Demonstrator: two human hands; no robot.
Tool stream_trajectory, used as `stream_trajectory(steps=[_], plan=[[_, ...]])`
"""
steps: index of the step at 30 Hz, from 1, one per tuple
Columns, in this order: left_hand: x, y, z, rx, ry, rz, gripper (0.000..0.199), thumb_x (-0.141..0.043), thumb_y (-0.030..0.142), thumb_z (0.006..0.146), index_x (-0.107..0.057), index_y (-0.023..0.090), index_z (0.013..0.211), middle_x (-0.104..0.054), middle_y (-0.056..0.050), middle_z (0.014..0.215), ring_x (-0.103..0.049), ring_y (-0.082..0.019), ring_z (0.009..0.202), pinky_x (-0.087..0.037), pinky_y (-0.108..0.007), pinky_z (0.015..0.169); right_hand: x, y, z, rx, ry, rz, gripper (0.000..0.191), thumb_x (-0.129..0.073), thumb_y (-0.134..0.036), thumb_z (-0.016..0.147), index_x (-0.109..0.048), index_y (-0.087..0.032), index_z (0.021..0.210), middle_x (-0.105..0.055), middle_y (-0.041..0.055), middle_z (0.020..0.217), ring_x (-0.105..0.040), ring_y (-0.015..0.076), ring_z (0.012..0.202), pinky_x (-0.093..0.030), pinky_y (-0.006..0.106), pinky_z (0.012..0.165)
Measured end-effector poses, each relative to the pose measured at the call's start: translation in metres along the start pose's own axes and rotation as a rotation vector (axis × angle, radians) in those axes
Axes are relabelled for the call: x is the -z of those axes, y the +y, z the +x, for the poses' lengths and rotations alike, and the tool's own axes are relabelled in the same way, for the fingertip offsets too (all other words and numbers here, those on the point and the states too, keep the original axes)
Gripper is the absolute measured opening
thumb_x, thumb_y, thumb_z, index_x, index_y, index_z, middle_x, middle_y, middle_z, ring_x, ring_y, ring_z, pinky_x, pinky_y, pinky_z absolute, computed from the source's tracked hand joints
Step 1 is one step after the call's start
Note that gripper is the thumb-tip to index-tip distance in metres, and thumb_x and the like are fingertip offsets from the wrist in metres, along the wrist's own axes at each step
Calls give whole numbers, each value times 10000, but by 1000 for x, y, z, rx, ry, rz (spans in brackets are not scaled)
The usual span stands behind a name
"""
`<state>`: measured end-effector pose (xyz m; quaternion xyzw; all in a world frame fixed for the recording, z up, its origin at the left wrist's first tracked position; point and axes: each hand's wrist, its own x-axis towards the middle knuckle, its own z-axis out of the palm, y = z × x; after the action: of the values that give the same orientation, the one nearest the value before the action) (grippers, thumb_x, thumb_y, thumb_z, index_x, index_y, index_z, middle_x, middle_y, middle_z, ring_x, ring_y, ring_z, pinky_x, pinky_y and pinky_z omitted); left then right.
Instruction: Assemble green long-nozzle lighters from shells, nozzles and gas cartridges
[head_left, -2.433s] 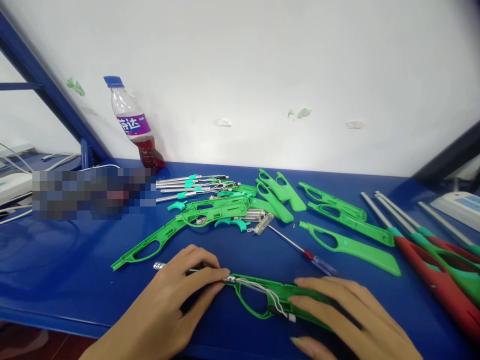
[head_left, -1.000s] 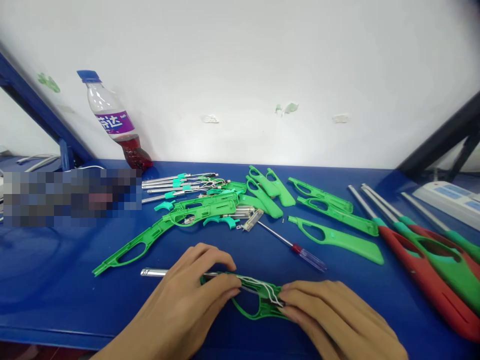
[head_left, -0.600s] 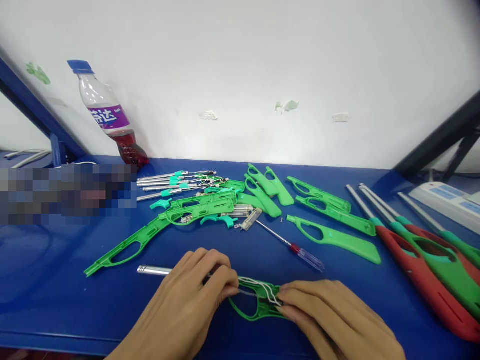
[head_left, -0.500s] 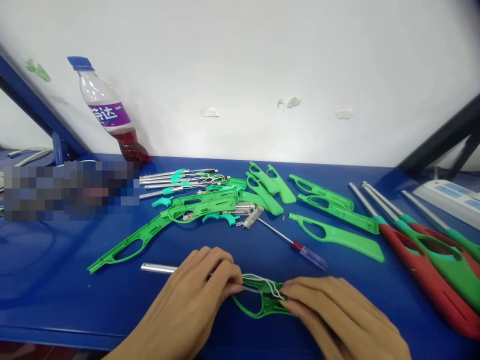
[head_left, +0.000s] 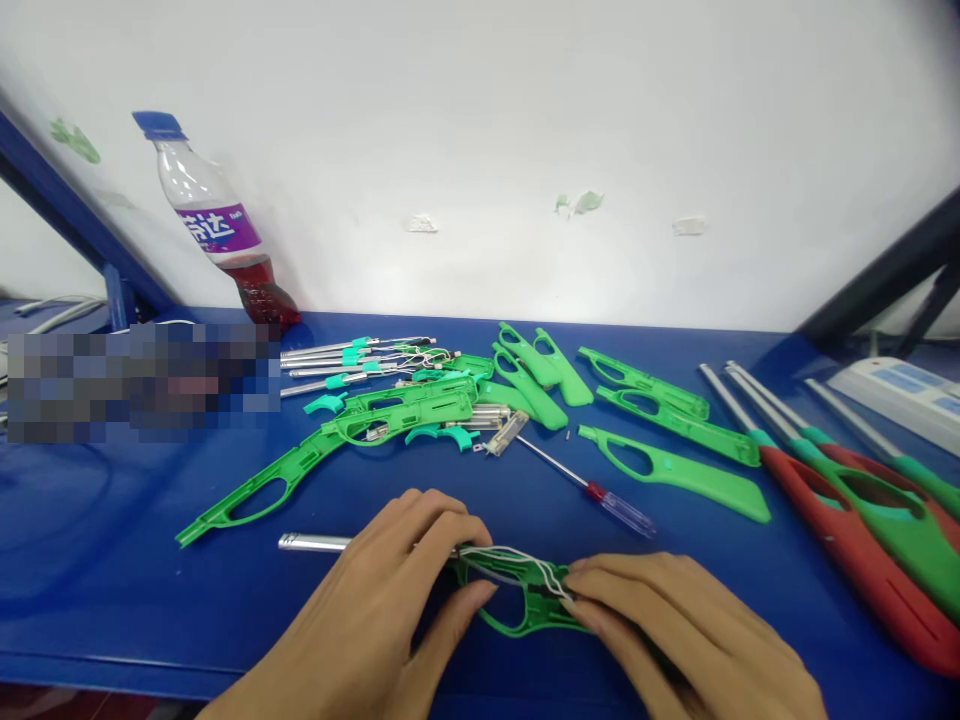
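Near the table's front edge lies a green half-shell of a gas lighter (head_left: 514, 628), its hollow side up. White wires (head_left: 517, 553) run along its inside, and a silver metal tube (head_left: 311, 543) sticks out on the left. My left hand (head_left: 390, 585) lies curled over the front of the shell and the tube's inner end, thumb apart from the forefinger. My right hand (head_left: 675, 615) pinches the shell's rear end, fingertips on the wire ends. What lies under both palms is hidden.
Behind my hands lie several green shell halves (head_left: 675, 480), tubes with wires (head_left: 330, 360), a clear fuel tank (head_left: 506, 435) and a screwdriver (head_left: 619, 508). Whole lighters (head_left: 840, 540) and a power strip (head_left: 907, 390) are on the right. A drink bottle (head_left: 217, 225) leans at the wall.
My left thumb has moved away from the forefinger and off the wires, so more of the shell's front shows. The tube has shifted slightly left. My right hand stays in place.
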<state>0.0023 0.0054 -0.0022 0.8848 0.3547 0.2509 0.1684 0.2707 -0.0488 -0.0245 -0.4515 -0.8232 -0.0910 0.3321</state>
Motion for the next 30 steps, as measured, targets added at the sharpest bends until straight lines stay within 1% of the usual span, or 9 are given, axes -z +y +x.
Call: stream_trajectory(steps=[2, 7, 10, 13, 18, 20, 23, 26, 30], plan=[[0, 1, -2, 2, -2, 15, 146, -544, 225, 1084, -575, 277, 1217, -644, -33, 1193, -651, -184, 1079, -565, -307, 960, 0, 1, -1, 0, -3, -7, 223, -594, -271, 1079, -817, -261, 1088, -844, -4, 1017, -824, 137, 874, -643, 202, 828], [0, 2, 0, 12, 0, 1, 128, -535, 206, 1078, -590, 270, 1174, -620, -36, 1195, -652, -168, 1054, -580, -282, 925, 1, 0, -4, -6, -10, -14, 226, -581, -283, 1092, -806, -266, 1103, -843, -9, 1029, -822, 136, 880, -641, 211, 830], [2, 2, 1, 9, -16, -12, 120, -518, 192, 1080, -605, 271, 1104, -607, -30, 1193, -647, -158, 1049, -577, -268, 909, 1, -1, -3, -9, -6, 5, 213, -583, -268, 1092, -796, -269, 1106, -839, -24, 1029, -816, 121, 883, -633, 198, 828], [2, 2, 0, 8, -19, -20, 154, -493, 174, 1083, -610, 264, 1039, -595, -32, 1175, -638, -155, 1037, -570, -261, 887, 1, 0, -2, -4, -5, 10, 213, -581, -266, 1094, -792, -271, 1116, -838, -30, 1035, -815, 118, 893, -628, 200, 840], [2, 4, -1, 1, 5, 13, 154, -475, 159, 1082, -596, 244, 1041, -577, -56, 1176, -625, -160, 1086, -566, -251, 934, 2, 1, -4, -6, -24, 5, 234, -564, -269, 1102, -796, -277, 1125, -841, -37, 1059, -815, 124, 918, -622, 217, 859], [2, 6, 1, -8, 1, 53, 167, -451, 136, 1065, -584, 233, 1037, -583, -66, 1152, -628, -169, 1045, -580, -267, 938, 2, 1, -6, -1, -32, -5, 242, -558, -267, 1104, -797, -282, 1138, -841, -43, 1082, -816, 126, 935, -619, 224, 867], [3, 9, 2, -37, -14, 104, 173, -448, 103, 1016, -568, 225, 1047, -590, -74, 1125, -631, -178, 998, -606, -267, 903, 2, 1, -6, 9, -34, -14, 242, -562, -267, 1102, -800, -289, 1139, -841, -50, 1087, -816, 124, 934, -616, 224, 862], [4, 10, 1, -53, -21, 127, 181, -453, 98, 980, -553, 226, 1059, -585, -83, 1134, -634, -186, 1011, -619, -261, 876, 2, -1, -5, -24, -34, 5, 262, -541, -265, 1111, -802, -288, 1125, -841, -46, 1085, -813, 123, 954, -613, 224, 876], [6, 12, 1, -33, -34, 139, 173, -462, 107, 986, -541, 240, 1065, -588, -72, 1129, -620, -198, 1040, -619, -298, 927, 2, -1, -1, -24, -13, 29, 218, -567, -277, 1104, -784, -274, 1125, -838, -44, 1053, -809, 105, 919, -609, 197, 863]])
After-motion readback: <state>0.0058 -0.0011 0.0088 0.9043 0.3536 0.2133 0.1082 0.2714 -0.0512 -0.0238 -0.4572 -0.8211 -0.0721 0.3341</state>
